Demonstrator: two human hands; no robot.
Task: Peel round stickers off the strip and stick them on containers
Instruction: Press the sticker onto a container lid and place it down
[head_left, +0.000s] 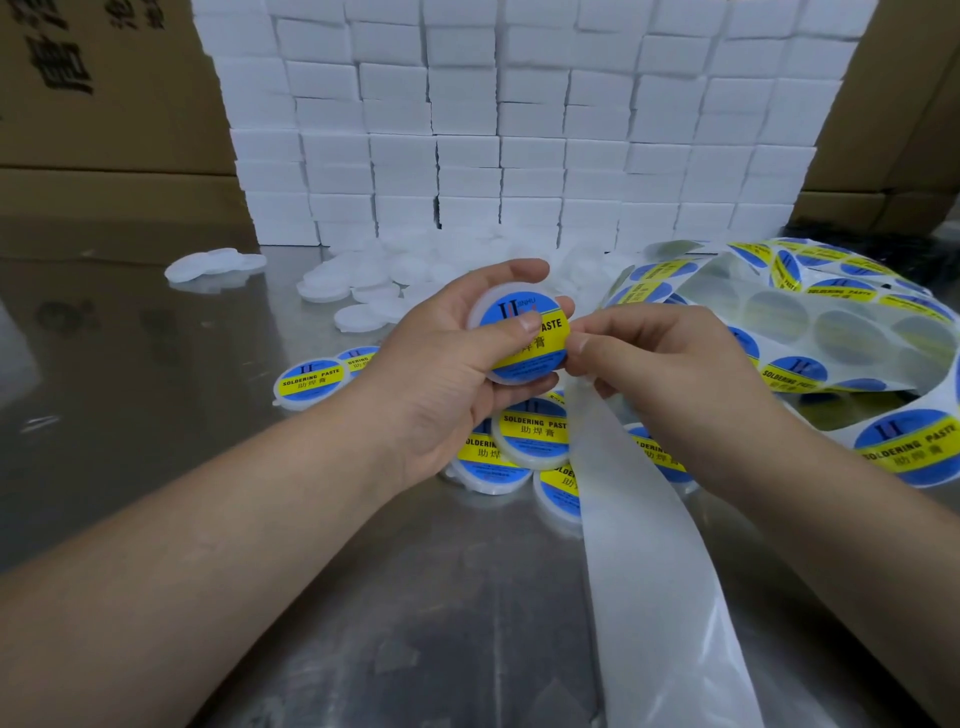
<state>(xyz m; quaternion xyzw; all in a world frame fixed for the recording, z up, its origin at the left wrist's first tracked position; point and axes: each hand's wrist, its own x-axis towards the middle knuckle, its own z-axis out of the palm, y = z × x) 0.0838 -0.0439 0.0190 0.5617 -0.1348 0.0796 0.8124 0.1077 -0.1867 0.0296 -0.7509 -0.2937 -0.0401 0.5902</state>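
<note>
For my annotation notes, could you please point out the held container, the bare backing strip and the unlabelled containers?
held container (540, 353): head view, yellow band of its label.
bare backing strip (639, 545): head view, middle of the peeled liner.
unlabelled containers (358, 318): head view, one white disc in the pile.

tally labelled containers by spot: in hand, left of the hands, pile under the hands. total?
Held container, in the left hand: 1
Left group: 2
Pile under the hands: at least 4; the backing strip may hide more
Total: at least 7
</note>
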